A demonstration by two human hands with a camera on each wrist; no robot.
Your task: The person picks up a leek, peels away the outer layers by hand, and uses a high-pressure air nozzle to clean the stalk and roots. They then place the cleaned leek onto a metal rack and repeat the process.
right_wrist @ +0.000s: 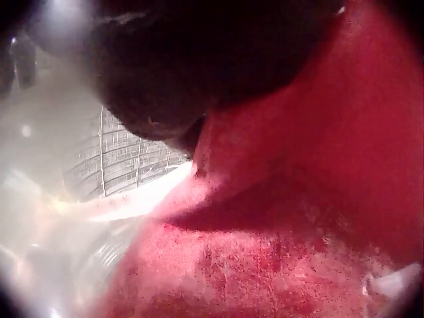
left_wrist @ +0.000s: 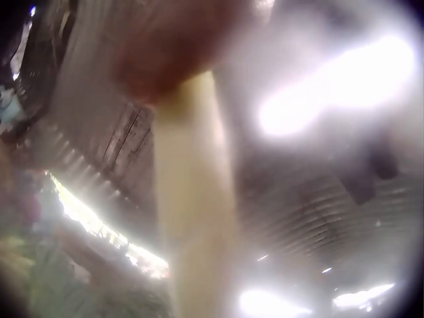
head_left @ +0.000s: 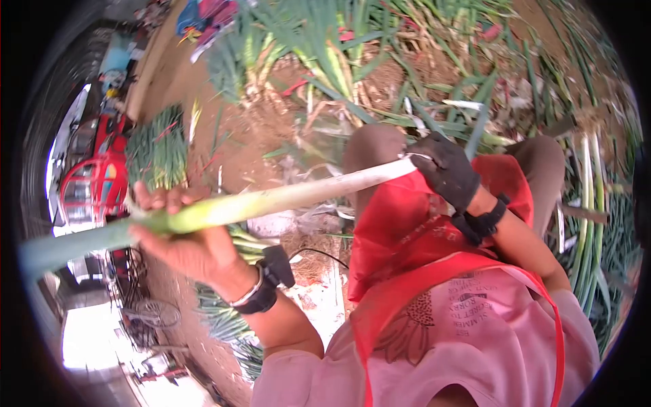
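Note:
A long green onion [head_left: 271, 205] stretches across the front of the body, green leaves at the left and white root end at the right. My bare left hand [head_left: 193, 237] holds it from below where white turns to green, fingers and thumb on either side of the stalk. My right hand [head_left: 447, 169], in a dark glove, pinches the root end above the lap. Pale stalk [left_wrist: 195, 199] fills the middle of the left wrist view under a blurred finger. In the right wrist view the dark glove [right_wrist: 199, 66] covers the stalk's end, and the white shank [right_wrist: 142, 199] runs leftward.
A red apron [head_left: 400, 237] covers the lap. Bundles of green onions [head_left: 332, 54] lie on the dirt floor ahead, with another bundle [head_left: 159, 146] at left and long stalks [head_left: 590, 210] at right. A red vehicle [head_left: 98, 169] and a bicycle [head_left: 152, 313] stand farther left.

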